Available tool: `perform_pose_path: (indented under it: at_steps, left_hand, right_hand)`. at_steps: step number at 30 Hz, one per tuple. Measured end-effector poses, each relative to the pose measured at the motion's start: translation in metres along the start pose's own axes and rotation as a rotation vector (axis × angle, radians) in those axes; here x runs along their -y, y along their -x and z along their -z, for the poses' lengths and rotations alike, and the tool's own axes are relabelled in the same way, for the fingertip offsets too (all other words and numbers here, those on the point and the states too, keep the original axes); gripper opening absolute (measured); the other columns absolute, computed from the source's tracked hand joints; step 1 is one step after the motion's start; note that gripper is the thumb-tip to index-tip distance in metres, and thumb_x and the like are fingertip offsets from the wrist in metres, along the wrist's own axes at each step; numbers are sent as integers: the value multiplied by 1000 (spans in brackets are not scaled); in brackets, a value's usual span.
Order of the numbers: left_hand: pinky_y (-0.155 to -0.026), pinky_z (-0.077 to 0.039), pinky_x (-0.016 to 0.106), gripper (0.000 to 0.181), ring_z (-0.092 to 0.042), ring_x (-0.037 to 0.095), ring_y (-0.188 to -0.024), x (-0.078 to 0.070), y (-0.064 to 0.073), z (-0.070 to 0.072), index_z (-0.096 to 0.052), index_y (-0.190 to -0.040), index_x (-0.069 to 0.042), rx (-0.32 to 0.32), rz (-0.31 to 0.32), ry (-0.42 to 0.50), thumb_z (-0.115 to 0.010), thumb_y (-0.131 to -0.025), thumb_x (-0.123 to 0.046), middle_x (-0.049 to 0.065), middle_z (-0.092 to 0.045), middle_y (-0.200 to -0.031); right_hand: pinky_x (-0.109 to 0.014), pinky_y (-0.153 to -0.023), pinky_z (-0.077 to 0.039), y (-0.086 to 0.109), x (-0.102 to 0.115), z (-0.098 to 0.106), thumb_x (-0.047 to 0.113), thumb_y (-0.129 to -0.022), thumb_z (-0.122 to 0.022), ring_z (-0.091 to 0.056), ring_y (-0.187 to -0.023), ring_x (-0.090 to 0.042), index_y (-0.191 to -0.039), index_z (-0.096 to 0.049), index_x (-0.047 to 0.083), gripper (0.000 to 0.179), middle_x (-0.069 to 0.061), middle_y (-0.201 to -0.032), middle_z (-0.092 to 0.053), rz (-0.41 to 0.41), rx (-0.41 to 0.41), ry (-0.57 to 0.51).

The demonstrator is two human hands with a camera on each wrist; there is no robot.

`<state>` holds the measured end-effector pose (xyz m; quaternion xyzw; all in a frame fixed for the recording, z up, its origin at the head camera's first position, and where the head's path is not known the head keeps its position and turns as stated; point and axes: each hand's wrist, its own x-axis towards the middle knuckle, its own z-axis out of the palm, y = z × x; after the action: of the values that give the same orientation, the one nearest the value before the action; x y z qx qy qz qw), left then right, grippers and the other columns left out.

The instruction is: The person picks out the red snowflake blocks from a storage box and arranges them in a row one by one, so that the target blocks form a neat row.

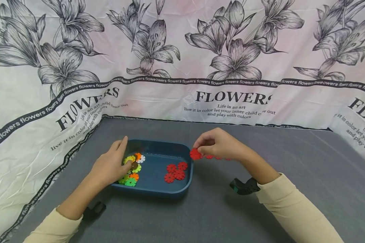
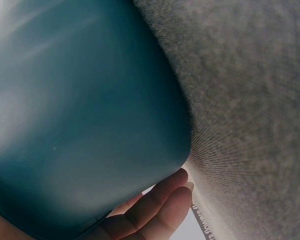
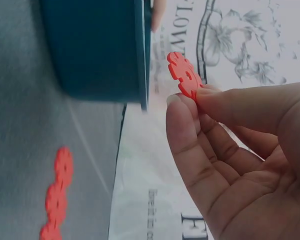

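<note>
My left hand [image 1: 108, 164] grips the left wall of a dark blue plastic tub [image 1: 158, 193], its thumb over the rim on the inside. In the left wrist view, fingertips [image 2: 172, 200] lie against the tub's outer side. Just past the tub's right rim, my right hand [image 1: 222, 144] pinches a red notched plastic disc [image 3: 184, 75] between thumb and forefinger. A row of similar red discs [image 3: 56, 202] lies on the table under that hand, partly hidden by it in the head view. Several loose red discs [image 1: 179, 174] sit at the tub's right end.
At the tub's left end lies a heap of yellow, green, orange and white discs [image 1: 130, 181], partly covered by my left hand. Grey cloth covers the table [image 1: 219, 216]. A flower-printed curtain [image 1: 170, 98] hangs along the back and left side.
</note>
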<state>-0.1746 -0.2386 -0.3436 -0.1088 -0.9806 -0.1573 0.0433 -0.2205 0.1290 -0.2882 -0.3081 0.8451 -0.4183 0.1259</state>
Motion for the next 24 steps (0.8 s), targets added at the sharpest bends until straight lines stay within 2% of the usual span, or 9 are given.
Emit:
perform_pose_path:
  at_steps: [8, 12, 16, 24]
  left_hand:
    - [-50, -41, 38, 84, -44, 20, -49, 1, 0, 0, -18, -157, 5, 3, 0, 4, -64, -91, -20, 31, -31, -151]
    - [-52, -43, 39, 84, -46, 20, -50, 1, 0, 0, -19, -157, 5, 2, 1, -1, -65, -91, -20, 31, -32, -151]
    - [-53, -44, 39, 84, -46, 20, -51, 1, 0, 0, -20, -157, 5, 4, 1, -1, -65, -91, -21, 30, -32, -151]
    - [-54, -45, 40, 83, -46, 20, -52, -3, 0, 2, -21, -157, 5, -2, -5, -3, -66, -91, -21, 30, -33, -150]
  right_hand:
    - [-39, -67, -54, 18, -18, 14, 3, -92, -66, -68, -81, -34, -106, -74, 0, 16, -9, -88, -73, -54, -45, 8]
    - [-47, -76, -55, 27, -27, 19, 3, -92, -66, -69, -85, -30, -107, -73, -2, 17, -9, -91, -74, -72, -54, 16]
    - [-46, -76, -55, 33, -37, 25, 2, -93, -65, -68, -83, -27, -107, -72, -2, 17, -11, -90, -73, -88, -57, 29]
    - [-46, -77, -55, 45, -53, 38, 0, -92, -65, -68, -78, -28, -105, -72, -3, 15, -9, -87, -72, -152, -67, 54]
